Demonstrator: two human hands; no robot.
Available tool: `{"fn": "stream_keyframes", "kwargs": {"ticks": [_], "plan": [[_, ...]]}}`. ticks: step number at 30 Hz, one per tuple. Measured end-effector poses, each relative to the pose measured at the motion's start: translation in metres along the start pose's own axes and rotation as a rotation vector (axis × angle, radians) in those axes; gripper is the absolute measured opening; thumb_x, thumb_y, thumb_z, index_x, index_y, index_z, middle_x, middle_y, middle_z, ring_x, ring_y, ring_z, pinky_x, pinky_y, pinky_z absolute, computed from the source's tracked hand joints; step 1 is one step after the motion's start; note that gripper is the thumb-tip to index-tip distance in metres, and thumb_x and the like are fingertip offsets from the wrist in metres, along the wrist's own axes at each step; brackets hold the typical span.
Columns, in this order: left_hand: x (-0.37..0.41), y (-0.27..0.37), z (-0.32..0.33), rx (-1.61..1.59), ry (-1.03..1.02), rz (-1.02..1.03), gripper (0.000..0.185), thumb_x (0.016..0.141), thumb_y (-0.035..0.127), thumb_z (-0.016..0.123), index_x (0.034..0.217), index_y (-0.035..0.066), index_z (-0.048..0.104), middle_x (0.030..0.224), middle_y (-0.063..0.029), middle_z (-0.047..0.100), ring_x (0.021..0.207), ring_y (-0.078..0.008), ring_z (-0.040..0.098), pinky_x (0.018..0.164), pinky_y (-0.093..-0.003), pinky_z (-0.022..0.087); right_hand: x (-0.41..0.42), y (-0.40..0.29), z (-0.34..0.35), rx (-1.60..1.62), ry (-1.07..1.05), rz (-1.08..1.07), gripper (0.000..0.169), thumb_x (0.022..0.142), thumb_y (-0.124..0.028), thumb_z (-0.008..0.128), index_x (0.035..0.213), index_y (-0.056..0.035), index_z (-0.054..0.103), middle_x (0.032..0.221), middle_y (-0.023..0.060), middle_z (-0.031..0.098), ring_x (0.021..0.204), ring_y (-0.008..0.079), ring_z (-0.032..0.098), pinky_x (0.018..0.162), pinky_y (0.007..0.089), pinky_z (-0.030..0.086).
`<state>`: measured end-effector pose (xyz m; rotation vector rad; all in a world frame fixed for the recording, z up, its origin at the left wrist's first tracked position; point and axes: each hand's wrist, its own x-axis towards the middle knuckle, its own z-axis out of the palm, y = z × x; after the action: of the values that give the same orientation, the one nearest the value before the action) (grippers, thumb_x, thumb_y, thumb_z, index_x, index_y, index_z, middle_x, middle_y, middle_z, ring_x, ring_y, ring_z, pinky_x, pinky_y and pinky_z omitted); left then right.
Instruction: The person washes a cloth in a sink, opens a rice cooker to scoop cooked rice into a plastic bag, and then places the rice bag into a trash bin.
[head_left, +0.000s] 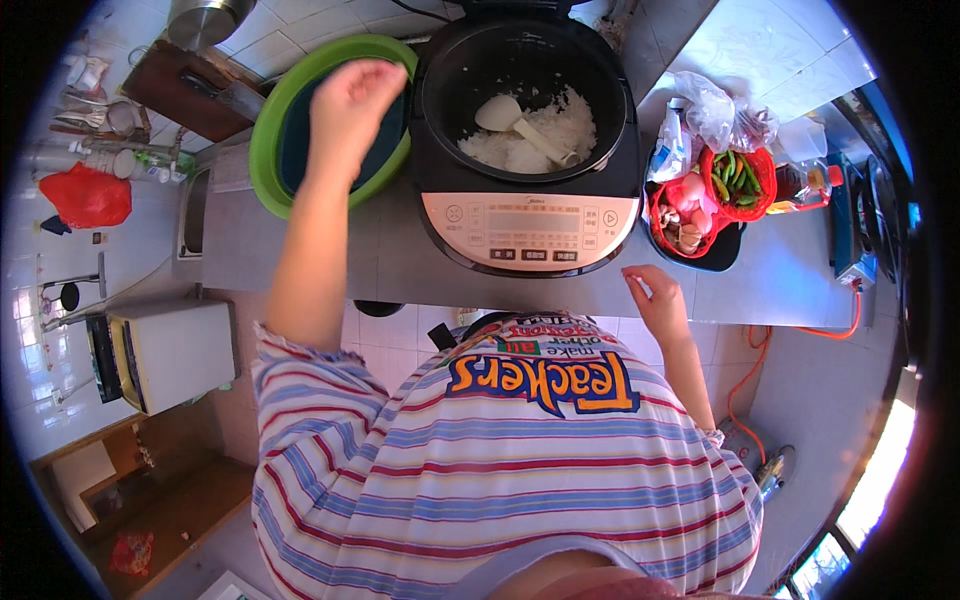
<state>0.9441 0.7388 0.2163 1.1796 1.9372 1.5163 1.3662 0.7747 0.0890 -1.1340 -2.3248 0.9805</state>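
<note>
My left hand (356, 97) is raised over a green plastic basin (264, 142) with a dark inside, left of the rice cooker. Its fingers are curled together, with nothing visible in them. My right hand (654, 294) hovers by the front edge of the counter, right of the cooker, thumb and fingertips drawn together around no visible thing. Between the hands stands the rice cooker (534, 225), lid up, with a light control panel. Cooked white rice (574, 124) lies in its dark inner pot, and a white rice paddle (499, 114) rests on it.
Right of the cooker, a red basket of green chillies (739, 180) and a red basket of garlic (686, 236) sit beside plastic bags (705, 112) and a dark sauce bottle (802, 180). At the left are a sink (196, 210) and a dark cleaver-like blade (180, 90) by the wall.
</note>
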Motion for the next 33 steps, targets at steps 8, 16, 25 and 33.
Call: {"fn": "stream_keyframes", "kwargs": {"ticks": [8, 16, 25, 33], "plan": [[-0.055, -0.048, 0.029, 0.108, 0.143, -0.025, 0.035, 0.075, 0.021, 0.073, 0.1, -0.001, 0.061, 0.097, -0.0107, 0.059, 0.083, -0.0132, 0.056, 0.071, -0.0246, 0.046, 0.057, -0.042, -0.019, 0.042, 0.313, -0.139, 0.013, 0.081, -0.002, 0.062, 0.094, 0.0, 0.064, 0.083, 0.0101, 0.064, 0.074, 0.0186, 0.063, 0.065, 0.0271, 0.049], [-0.016, -0.066, 0.036, 0.503, 0.12, 0.055, 0.058, 0.071, 0.047, 0.069, 0.094, -0.006, 0.062, 0.092, -0.0233, 0.062, 0.088, -0.0327, 0.06, 0.075, -0.0362, 0.047, 0.127, -0.076, -0.021, 0.116, 0.487, 0.021, 0.035, 0.083, -0.027, 0.063, 0.103, 0.0016, 0.062, 0.088, 0.0151, 0.066, 0.085, 0.0217, 0.063, 0.074, 0.0307, 0.048], [0.021, -0.053, 0.043, 0.612, -0.032, -0.22, 0.041, 0.059, 0.032, 0.068, 0.074, -0.006, 0.06, 0.075, -0.0213, 0.061, 0.071, -0.0331, 0.06, 0.063, -0.0386, 0.044, 0.203, -0.062, -0.027, -0.252, 0.162, 0.272, 0.054, 0.066, -0.047, 0.065, 0.086, 0.0028, 0.062, 0.085, 0.0209, 0.064, 0.084, 0.033, 0.061, 0.076, 0.0372, 0.047], [0.0, -0.013, 0.038, -0.19, 0.158, -0.172, 0.018, 0.059, 0.007, 0.065, 0.07, -0.002, 0.055, 0.069, -0.0049, 0.057, 0.063, -0.0117, 0.051, 0.056, -0.0271, 0.04, 0.206, -0.065, -0.034, 0.472, 0.397, 0.203, 0.027, 0.068, -0.023, 0.066, 0.072, 0.0009, 0.054, 0.066, 0.0038, 0.052, 0.062, 0.0125, 0.046, 0.057, 0.0277, 0.04]]}}
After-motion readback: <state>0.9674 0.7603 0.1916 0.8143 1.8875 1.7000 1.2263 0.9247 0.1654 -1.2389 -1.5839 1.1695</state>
